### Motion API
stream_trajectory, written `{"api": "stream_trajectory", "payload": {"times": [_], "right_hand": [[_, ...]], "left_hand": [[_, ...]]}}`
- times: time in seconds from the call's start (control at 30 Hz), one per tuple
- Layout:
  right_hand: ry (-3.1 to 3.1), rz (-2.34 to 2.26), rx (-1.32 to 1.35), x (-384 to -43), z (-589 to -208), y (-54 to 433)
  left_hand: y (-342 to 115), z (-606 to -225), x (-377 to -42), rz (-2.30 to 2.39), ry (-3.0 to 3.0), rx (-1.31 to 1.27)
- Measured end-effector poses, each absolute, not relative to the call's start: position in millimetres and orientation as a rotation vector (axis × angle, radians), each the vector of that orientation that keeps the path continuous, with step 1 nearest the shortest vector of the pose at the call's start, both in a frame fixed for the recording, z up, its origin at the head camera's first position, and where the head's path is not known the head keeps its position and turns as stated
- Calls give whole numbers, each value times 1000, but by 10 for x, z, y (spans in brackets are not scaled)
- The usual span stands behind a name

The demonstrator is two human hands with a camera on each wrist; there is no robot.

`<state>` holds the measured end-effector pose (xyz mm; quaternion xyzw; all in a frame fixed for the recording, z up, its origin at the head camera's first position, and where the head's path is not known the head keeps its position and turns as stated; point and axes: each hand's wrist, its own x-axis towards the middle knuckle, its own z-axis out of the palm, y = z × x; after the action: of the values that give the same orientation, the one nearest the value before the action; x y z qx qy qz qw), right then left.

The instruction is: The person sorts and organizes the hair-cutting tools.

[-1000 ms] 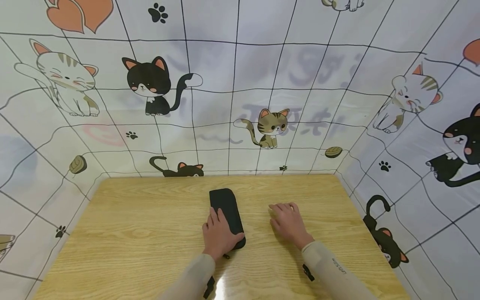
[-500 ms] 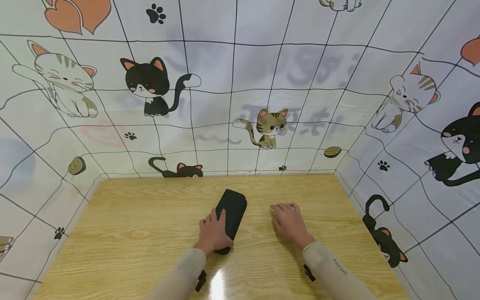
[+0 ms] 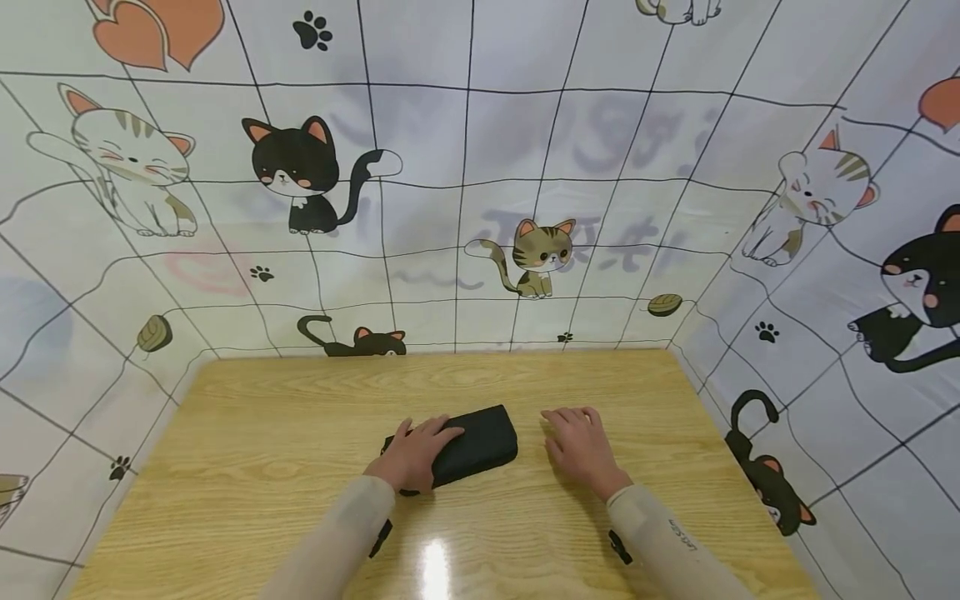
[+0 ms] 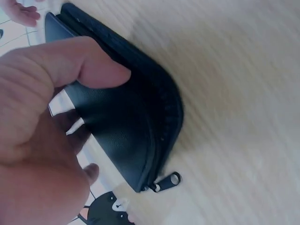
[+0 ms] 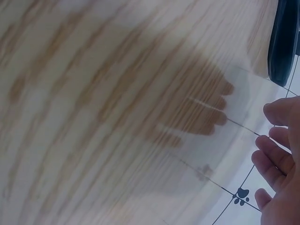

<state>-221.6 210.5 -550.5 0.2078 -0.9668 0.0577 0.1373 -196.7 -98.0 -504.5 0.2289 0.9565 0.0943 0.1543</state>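
Note:
A black zip case (image 3: 477,446) lies on the wooden table in the head view, its long side slanting up to the right. My left hand (image 3: 412,456) holds its left end, fingers across the top and thumb along the near side. In the left wrist view the thumb (image 4: 101,70) lies by the zipped edge; a zip pull (image 4: 168,182) sticks out at the case's corner. My right hand (image 3: 581,450) is apart from the case, to its right, low over the table with fingers loosely bent. Nothing is in it; in the right wrist view its fingers (image 5: 274,159) are apart.
The wood-grain table (image 3: 285,433) ends at a white cloth backdrop (image 3: 427,208) printed with cats and grid lines. The cloth also rises along the left and right sides. A bright reflection shows near the front of the table.
The zip case has turned clockwise, from nearly lengthwise to nearly crosswise, under my left hand. The left hand has shifted a little left and turned with it. My right hand has hardly moved.

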Motion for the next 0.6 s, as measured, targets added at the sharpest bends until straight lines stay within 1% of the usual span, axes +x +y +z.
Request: {"api": "stream_trajectory", "payload": {"times": [0.33, 0.6], "right_hand": [[-2808, 142, 596, -2225, -5474, 2160], [-2815, 135, 607, -2251, -5458, 2285]], "left_hand": [[-1128, -5164, -2021, 162, 2794, 771], [-1463, -5145, -1993, 405, 2871, 703]]}}
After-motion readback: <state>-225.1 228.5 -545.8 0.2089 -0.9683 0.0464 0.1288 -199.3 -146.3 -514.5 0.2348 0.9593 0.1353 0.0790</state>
